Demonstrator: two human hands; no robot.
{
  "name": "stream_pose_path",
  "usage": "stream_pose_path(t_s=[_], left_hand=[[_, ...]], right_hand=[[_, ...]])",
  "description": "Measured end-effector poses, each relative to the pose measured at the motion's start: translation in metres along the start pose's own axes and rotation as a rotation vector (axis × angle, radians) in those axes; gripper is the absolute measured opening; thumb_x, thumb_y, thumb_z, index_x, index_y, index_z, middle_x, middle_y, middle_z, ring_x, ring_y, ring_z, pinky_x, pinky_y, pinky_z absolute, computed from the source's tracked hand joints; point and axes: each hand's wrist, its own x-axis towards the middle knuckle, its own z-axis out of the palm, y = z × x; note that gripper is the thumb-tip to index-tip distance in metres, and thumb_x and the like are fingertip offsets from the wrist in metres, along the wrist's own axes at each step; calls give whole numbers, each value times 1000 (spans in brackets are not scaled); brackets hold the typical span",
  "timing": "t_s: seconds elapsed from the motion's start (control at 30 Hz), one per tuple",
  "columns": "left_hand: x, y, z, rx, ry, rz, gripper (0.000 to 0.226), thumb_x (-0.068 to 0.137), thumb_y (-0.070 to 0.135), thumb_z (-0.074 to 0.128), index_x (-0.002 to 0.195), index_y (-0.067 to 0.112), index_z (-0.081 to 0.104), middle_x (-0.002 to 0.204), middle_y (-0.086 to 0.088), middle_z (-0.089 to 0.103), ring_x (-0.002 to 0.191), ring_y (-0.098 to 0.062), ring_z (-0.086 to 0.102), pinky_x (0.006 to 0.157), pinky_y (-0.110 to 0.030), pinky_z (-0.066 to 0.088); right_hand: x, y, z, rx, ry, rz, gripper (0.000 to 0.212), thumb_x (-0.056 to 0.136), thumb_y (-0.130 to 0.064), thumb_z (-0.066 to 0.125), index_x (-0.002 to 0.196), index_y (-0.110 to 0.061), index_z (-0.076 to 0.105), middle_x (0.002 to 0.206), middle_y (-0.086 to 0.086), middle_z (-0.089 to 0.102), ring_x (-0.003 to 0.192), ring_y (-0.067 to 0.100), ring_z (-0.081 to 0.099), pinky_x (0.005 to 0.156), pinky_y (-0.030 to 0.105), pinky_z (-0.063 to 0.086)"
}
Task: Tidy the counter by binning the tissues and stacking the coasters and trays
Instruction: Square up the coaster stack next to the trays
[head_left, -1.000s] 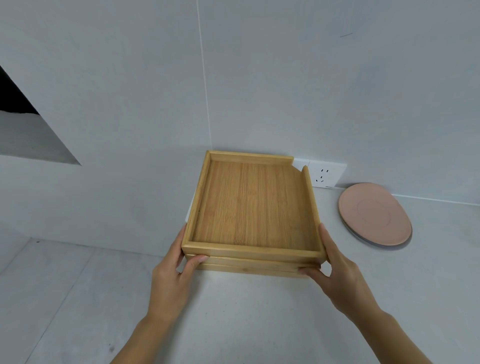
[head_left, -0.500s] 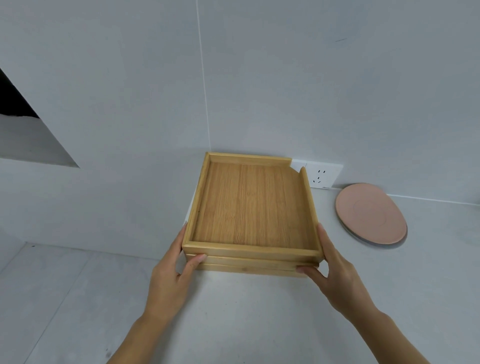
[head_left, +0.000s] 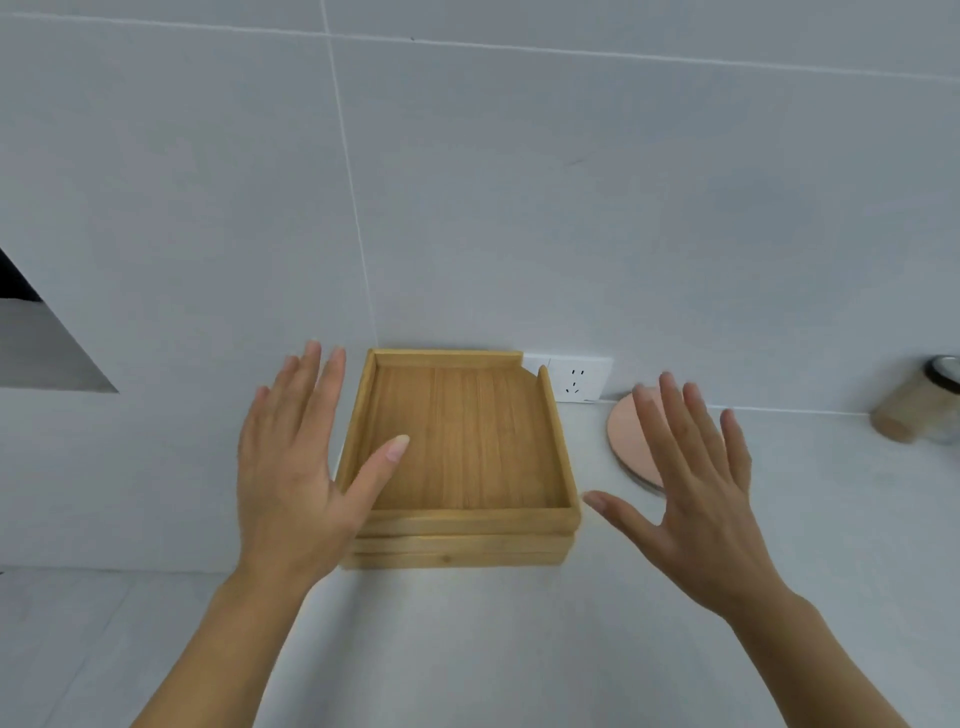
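Stacked wooden trays (head_left: 462, 441) sit on the counter (head_left: 467, 649) between the left hand (head_left: 291, 467) and right hand (head_left: 691, 499), fingers spread, holding nothing, apparently lifted clear.

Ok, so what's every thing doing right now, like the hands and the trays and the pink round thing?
left hand: open, fingers straight, holding nothing
right hand: open, fingers spread, holding nothing
wooden trays: stacked, top one empty, nobody gripping them
pink coaster: lying flat, partly hidden behind the right hand
wall socket: nothing plugged in
jar: too blurry to tell
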Motion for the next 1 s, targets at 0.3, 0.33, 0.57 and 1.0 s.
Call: stream_pose_path(t_s=[0.3, 0.33, 0.57, 1.0], left_hand=[[7, 84, 14, 18, 36, 120, 78, 82, 72, 25, 143, 24, 20, 150, 3, 18, 142, -14, 10, 117, -32, 0], [5, 93, 18, 27, 37, 124, 78, 83, 72, 25, 143, 24, 20, 151, 3, 18, 142, -14, 10, 117, -33, 1], [-7, 159, 51, 105, 74, 116, 75, 84, 69, 25, 144, 24, 18, 151, 1, 21, 142, -16, 13, 117, -36, 4], [-23, 229, 96, 187, 74, 112, 76, 85, 70, 24, 142, 19, 25, 149, -2, 28, 141, -19, 20, 116, -43, 13]], right_hand=[[-4, 16, -55, -41, 221, -7, 77, 83, -71, 26, 145, -31, 2, 152, 8, 12, 142, 19, 0, 114, 41, -4], [-7, 23, -60, -36, 224, -6, 77, 83, -71, 26, 144, -32, 1, 152, 7, 12, 142, 18, -1, 114, 40, -5], [-15, 89, -88, -1, 207, -42, 77, 82, -70, 27, 144, -34, -2, 152, 7, 10, 142, 16, -4, 114, 40, -5], [-25, 169, -105, 18, 214, -56, 77, 82, -70, 26, 144, -32, 1, 153, 8, 11, 142, 17, -3, 114, 42, -3]])
